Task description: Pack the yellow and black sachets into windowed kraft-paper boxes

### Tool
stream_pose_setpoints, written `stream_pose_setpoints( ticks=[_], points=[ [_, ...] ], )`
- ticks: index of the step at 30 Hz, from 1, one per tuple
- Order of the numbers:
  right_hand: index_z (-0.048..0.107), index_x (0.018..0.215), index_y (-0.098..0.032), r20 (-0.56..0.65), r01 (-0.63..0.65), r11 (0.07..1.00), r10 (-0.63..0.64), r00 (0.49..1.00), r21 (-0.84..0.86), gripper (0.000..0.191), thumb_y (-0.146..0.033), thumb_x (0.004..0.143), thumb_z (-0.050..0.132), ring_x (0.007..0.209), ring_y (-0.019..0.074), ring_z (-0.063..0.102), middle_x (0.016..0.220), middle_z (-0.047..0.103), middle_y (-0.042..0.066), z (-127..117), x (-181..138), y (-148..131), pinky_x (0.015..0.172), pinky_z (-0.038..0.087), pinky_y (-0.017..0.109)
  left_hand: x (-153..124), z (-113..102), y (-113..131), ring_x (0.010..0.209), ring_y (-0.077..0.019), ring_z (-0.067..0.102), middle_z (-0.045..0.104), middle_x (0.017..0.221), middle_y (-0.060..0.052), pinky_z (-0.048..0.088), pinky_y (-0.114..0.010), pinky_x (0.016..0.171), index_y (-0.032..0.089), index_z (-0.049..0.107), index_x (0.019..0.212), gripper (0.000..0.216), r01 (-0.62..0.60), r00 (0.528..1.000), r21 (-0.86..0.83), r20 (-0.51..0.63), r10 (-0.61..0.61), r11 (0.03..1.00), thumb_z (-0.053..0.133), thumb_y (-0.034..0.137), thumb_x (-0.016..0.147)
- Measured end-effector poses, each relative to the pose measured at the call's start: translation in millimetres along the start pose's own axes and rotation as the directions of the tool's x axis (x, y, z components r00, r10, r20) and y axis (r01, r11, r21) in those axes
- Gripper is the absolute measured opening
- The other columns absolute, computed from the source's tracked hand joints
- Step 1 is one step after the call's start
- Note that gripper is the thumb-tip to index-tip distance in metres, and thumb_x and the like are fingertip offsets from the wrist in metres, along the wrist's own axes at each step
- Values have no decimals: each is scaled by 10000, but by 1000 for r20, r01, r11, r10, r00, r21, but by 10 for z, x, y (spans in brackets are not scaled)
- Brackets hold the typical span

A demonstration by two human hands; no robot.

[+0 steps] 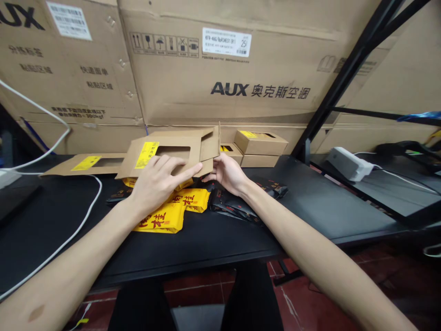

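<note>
A flat brown cardboard box (165, 154) with a yellow label and a cut-out window is held above the black table (310, 202). My left hand (156, 181) lies on its front face, fingers closed on the lower edge. My right hand (225, 172) grips the box's right end, beside the raised end flap. Under the box lie yellow packets (161, 220) with red characters and black packets (234, 204).
Another flat box blank (86, 164) lies at the left. Three folded boxes (260, 142) are stacked behind my right hand. Large AUX cartons (241, 69) form the back wall. A white cable (69, 239) crosses the table's left; a black frame post (344, 78) and a white adapter (347, 163) stand right.
</note>
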State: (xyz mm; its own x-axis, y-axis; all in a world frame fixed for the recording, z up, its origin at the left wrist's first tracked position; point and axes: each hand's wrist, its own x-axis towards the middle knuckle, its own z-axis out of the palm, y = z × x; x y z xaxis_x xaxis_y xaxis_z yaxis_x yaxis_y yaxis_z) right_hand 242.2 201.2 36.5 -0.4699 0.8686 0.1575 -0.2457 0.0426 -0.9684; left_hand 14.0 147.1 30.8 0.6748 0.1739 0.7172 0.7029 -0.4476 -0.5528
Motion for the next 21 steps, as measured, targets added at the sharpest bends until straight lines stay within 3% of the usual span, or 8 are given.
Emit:
stream_pose_setpoints(
  ticks=[3, 6, 8, 13, 17, 21],
  points=[
    [686, 995, -190, 59, 33, 998, -37, 998, 58, 321, -354, 962, 412, 903, 210, 727, 1017, 785, 108, -13, -12, -16, 761, 642, 359, 6, 5, 28, 895, -238, 650, 755, 1067, -101, 494, -372, 786, 298, 666, 1453, 482, -48, 998, 26, 44, 47, 998, 520, 114, 1033],
    [707, 1048, -213, 102, 54, 995, -63, 993, 83, 476, -603, 984, 442, 987, 251, 734, 1057, 785, 115, 2, -45, -32, 801, 651, 400, 2, 22, 47, 925, -244, 641, 743, 1091, -105, 493, -379, 814, 306, 641, 1478, 513, -47, 996, 20, 78, 45, 999, 512, 97, 1027],
    [721, 1063, -220, 108, 63, 997, -68, 992, 51, 568, -741, 921, 545, 992, 261, 736, 1068, 789, 114, 19, -62, -25, 818, 647, 408, -1, 27, 54, 921, -243, 631, 733, 1072, -101, 492, -377, 820, 304, 641, 1474, 515, -48, 996, 13, 79, 47, 999, 519, 90, 1022],
    [730, 968, -191, -26, 71, 995, -73, 997, -66, 464, -544, 712, 887, 929, 231, 739, 1017, 808, 92, 13, -35, 62, 920, 623, 414, 15, 0, 67, 840, -230, 603, 710, 979, -81, 473, -362, 771, 291, 656, 1443, 499, -83, 993, 52, 93, 78, 995, 505, 69, 1022],
    [730, 1011, -191, -70, 98, 987, -108, 992, -124, 427, -498, 749, 871, 948, 237, 752, 1009, 821, 79, 3, -23, 92, 996, 603, 440, 30, -5, 90, 837, -226, 611, 709, 979, -77, 451, -356, 752, 252, 592, 1498, 504, -58, 993, 44, 102, 54, 997, 490, 80, 1036],
    [716, 1060, -188, -82, 133, 977, -148, 986, -164, 454, -524, 783, 846, 948, 238, 751, 1013, 821, 77, 20, -38, 81, 965, 610, 432, 9, 33, 106, 854, -250, 630, 726, 988, -106, 439, -375, 759, 107, 513, 1520, 504, 24, 997, 16, 79, -25, 1000, 559, 146, 1019]
  ],
)
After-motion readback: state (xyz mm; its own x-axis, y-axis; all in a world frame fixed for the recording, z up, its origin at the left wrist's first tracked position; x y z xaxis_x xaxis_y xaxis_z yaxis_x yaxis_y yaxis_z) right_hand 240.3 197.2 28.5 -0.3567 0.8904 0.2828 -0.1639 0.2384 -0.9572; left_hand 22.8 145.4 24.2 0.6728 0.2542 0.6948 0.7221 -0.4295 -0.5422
